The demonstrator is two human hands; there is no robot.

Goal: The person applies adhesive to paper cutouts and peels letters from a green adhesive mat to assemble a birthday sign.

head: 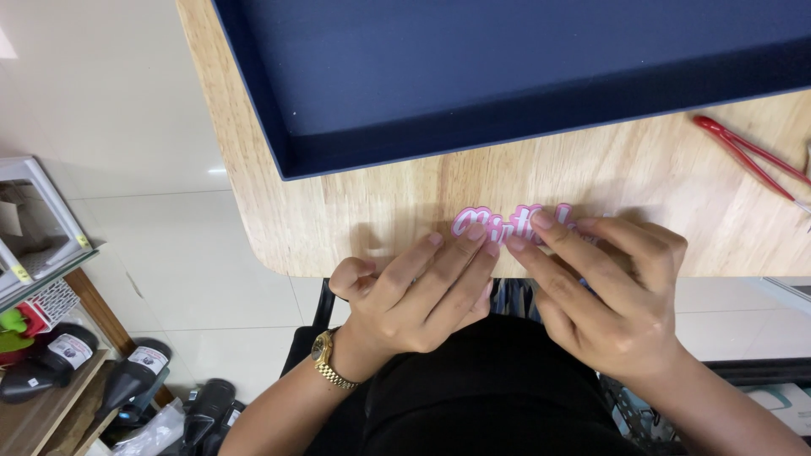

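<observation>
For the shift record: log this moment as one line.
left hand: fingertips on pink-and-white cut-out lettering | right hand: fingertips on same | surface: light wooden table | nearby: dark blue tray, red tweezers

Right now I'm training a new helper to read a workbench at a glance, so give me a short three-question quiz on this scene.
1. True or false: both the left hand and the right hand have fingertips pressed on the pink and white cut-out lettering.
2. What lies on the wooden table at the far right edge? A. red scissors B. a blue pen C. a ruler
3. Fill in: behind the lettering sits a large dark ____ tray.

Key: 1 true; 2 A, the red scissors; 3 blue.
</observation>
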